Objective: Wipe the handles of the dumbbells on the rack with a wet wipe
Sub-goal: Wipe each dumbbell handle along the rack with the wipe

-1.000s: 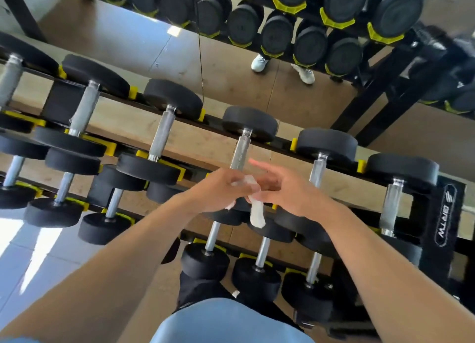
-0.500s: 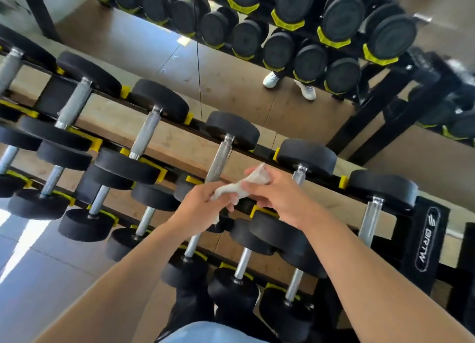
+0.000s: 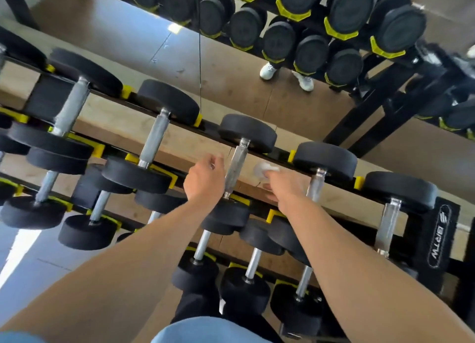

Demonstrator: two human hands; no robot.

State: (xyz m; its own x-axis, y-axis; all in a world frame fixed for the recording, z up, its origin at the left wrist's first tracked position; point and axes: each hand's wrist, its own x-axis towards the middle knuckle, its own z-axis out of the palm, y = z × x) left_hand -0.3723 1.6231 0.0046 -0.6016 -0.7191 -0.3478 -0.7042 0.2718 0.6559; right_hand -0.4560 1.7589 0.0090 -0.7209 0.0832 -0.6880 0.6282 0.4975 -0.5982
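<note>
wipe [image 3: 264, 168], white and bunched, pinched at the fingertips of the right hand [image 3: 285, 186], just right of a steel handle [image 3: 235, 171] on the top tier of the rack [image 3: 440, 236]. left hand [image 3: 204, 180] just left of that handle, fingers loosely curled, holding nothing; hands apart, handle between them. black dumbbells [image 3: 154, 142] in rows on three tiers, yellow cradles [image 3: 358, 183] at their ends. mirror [image 3: 231, 67] behind.

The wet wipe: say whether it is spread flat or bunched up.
Bunched up. The wet wipe shows as a small white wad at the fingertips of the right hand, blurred; no flat sheet is visible.
</note>
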